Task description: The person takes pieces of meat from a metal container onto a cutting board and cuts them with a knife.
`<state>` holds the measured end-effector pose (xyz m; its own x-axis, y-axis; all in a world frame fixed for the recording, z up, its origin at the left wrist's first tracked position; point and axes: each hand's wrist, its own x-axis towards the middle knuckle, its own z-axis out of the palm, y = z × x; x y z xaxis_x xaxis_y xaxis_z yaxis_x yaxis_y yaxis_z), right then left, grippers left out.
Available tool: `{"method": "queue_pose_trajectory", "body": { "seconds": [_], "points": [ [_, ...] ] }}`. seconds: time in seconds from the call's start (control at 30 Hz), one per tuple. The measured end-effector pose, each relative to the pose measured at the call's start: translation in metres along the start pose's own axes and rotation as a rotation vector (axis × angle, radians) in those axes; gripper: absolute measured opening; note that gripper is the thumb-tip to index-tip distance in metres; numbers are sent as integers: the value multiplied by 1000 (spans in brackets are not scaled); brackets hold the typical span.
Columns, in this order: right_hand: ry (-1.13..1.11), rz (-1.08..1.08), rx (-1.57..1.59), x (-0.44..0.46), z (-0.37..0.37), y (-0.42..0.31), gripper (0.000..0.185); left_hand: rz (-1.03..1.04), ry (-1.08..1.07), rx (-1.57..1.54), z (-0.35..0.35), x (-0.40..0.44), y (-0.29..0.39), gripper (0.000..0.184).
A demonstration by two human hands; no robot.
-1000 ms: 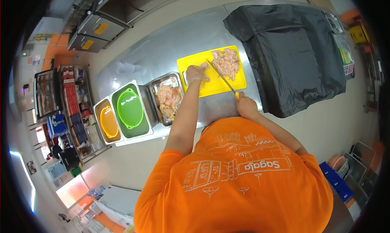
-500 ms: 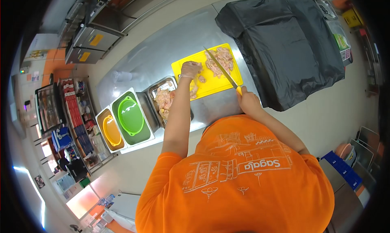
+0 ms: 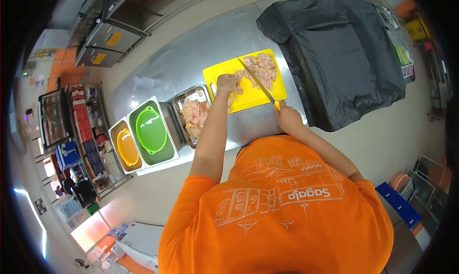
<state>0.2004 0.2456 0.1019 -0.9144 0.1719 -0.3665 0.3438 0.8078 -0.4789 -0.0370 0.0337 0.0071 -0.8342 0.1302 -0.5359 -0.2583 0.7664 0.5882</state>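
Note:
My right hand (image 3: 289, 118) is closed round the yellow handle of a long kitchen knife (image 3: 258, 82). Its blade slants over the yellow cutting board (image 3: 248, 100), between my left hand and a pile of cut raw meat, which looks like chicken (image 3: 264, 68). In a clear glove, my left hand (image 3: 226, 82) has its fingers bent down on a piece of raw chicken (image 3: 239, 76) beside the blade. A few more bits lie below those fingers. Left of the board, a metal tray (image 3: 177, 104) holds larger raw chicken pieces (image 3: 194, 115), partly hidden by my left forearm.
Two steel pans stand at the left, one with a green basket (image 3: 151, 130), the other with an orange basket (image 3: 127, 147). Black plastic sheeting (image 3: 334, 59) covers something bulky to the right. A clear container (image 3: 144, 82) is on the steel table (image 3: 184, 59).
My left hand has moved slightly right, closer to the blade, with chicken under its fingers. The knife has shifted a little left and its handle lower left.

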Motion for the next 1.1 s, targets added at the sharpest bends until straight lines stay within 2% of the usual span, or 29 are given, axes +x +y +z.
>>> {"method": "queue_pose_trajectory", "body": {
  "seconds": [0.07,0.17,0.27,0.37,0.47,0.57,0.67,0.77,0.9,0.97,1.07,1.1],
  "points": [
    [-38,-13,-21,1,8,-1,34,-13,50,-51,8,3,-10,26],
    [-79,-40,-35,1,15,-2,34,211,197,438,22,25,-34,28],
    [-74,-55,-75,3,21,0,33,57,235,452,18,17,-22,33],
    [-65,-62,-100,3,19,-5,33,-144,171,120,6,-2,-10,40],
    [-12,-139,-117,9,21,-6,33,-150,158,178,6,-4,-8,45],
    [-57,-133,-144,18,20,-13,32,-100,128,365,6,1,-9,47],
    [-35,-136,-198,26,26,-13,32,-64,166,316,10,5,-18,46],
    [-31,-151,-240,29,28,-13,32,-209,127,-26,0,-15,-2,53],
    [-91,-107,-212,30,27,-24,32,-81,49,272,6,4,-15,56],
    [-171,-65,-215,30,26,-34,28,-118,64,310,-2,-9,1,55],
    [-153,-111,-220,52,53,-34,25,84,106,539,15,12,-25,55],
    [-115,-127,-211,60,61,-35,27,60,95,535,15,11,-25,57]
  ]
}}
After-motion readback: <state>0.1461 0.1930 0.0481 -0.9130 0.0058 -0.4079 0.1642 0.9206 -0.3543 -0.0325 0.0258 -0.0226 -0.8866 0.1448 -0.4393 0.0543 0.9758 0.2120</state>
